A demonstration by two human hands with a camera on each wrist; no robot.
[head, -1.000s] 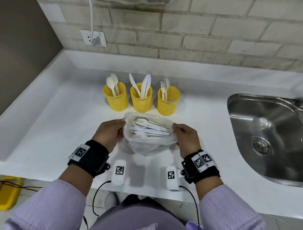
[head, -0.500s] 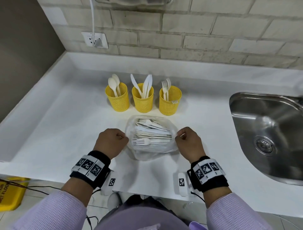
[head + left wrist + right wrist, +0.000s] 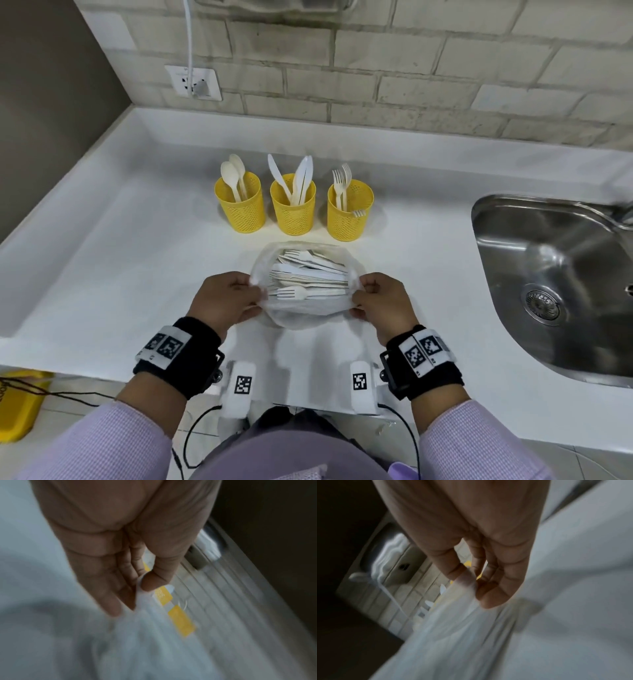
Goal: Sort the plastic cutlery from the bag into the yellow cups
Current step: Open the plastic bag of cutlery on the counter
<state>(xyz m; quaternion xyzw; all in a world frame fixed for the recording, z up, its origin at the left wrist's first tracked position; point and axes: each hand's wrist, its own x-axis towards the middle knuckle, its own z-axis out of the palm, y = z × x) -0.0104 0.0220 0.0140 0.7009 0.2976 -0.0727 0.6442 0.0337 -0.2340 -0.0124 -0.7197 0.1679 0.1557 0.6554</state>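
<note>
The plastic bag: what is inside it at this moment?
The plastic bag, held open at its rim by the left hand and the right hand, holds a pile of white cutlery; a fork lies on top. Pieces underneath are covered and cannot be counted.

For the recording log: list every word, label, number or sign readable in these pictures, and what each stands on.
No readable words or numbers.
Black-and-white square marker codes, no letters: on the wristbands of the left hand and right hand, and on two white devices at the counter's front edge.
Dark lettering on the yellow object on the floor: cut off, too small to read.
Bag and yellow cups: no print visible.
</note>
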